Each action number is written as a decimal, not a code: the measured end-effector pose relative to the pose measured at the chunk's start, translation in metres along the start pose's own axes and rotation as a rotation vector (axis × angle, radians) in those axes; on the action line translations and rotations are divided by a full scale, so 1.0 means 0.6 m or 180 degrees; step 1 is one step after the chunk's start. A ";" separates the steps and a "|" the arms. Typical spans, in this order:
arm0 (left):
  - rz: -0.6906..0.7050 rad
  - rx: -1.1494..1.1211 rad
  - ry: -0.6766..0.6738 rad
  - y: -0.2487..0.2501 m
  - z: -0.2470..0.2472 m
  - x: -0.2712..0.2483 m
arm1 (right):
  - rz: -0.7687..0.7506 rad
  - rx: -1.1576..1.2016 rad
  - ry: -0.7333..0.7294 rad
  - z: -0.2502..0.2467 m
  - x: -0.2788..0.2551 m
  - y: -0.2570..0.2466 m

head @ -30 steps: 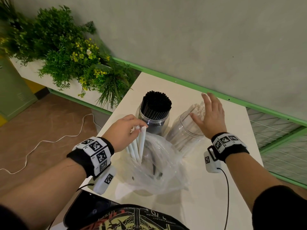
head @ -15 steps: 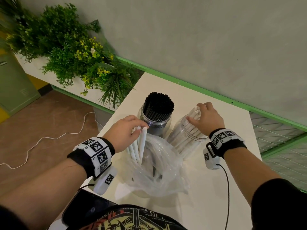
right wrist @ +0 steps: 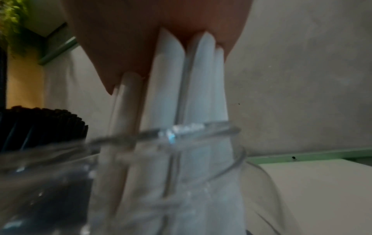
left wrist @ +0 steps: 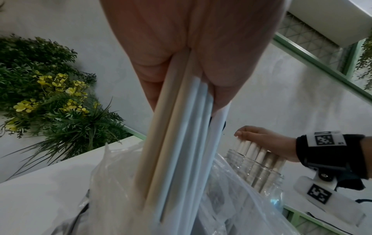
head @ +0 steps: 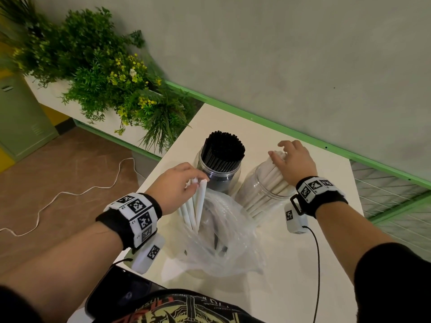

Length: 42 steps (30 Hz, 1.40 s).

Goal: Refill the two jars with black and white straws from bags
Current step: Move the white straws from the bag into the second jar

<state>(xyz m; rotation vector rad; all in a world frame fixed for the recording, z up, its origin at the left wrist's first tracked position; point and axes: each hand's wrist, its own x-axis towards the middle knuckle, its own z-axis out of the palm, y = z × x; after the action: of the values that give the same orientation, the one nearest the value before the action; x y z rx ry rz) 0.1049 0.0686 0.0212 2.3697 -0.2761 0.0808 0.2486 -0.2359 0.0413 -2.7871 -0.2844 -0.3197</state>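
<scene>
On the white table (head: 326, 264) stand two clear jars. The left jar (head: 219, 180) is packed with black straws (head: 222, 148). The right jar (head: 261, 197) leans and holds white straws (right wrist: 167, 95). My right hand (head: 282, 151) sits on top of them, thumb and fingers curled round their upper ends. My left hand (head: 198, 180) grips a small bunch of white straws (head: 198, 206), whose lower ends reach into a crumpled clear plastic bag (head: 221, 241) in front of the jars. A few dark straws lie inside the bag. The left wrist view shows the gripped bunch (left wrist: 181, 143) close up.
A planter of green plants with yellow flowers (head: 105, 78) stands left of the table's far corner. A green rail (head: 303, 136) runs along the wall behind the table. A dark phone (head: 116, 292) lies at the near edge. A white cable (head: 70, 194) trails on the floor.
My right hand came down from hovering spread above the right jar and closed round the tops of its white straws. My left hand kept its grip on the bunch over the bag.
</scene>
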 end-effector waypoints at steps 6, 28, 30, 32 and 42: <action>-0.0007 0.0009 0.0018 -0.004 -0.001 -0.004 | -0.0368 -0.0043 0.0191 -0.012 -0.020 -0.012; 0.0022 0.0019 0.0010 -0.002 0.001 0.004 | -0.0560 -0.0397 0.0053 0.022 -0.027 0.000; 0.0024 0.0030 0.0008 -0.003 0.001 0.004 | -0.0461 -0.0027 0.0252 0.025 -0.024 -0.002; 0.0014 0.0037 0.0009 -0.002 0.000 0.003 | -0.0377 0.0342 0.0671 0.025 -0.025 -0.004; 0.0046 0.0033 0.0014 -0.001 0.001 0.003 | -0.0069 0.0280 0.0308 0.019 -0.016 0.000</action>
<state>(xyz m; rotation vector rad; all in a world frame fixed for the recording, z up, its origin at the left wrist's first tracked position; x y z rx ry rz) 0.1070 0.0683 0.0207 2.3778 -0.2915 0.0945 0.2418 -0.2337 0.0281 -2.6745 -0.2984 -0.4350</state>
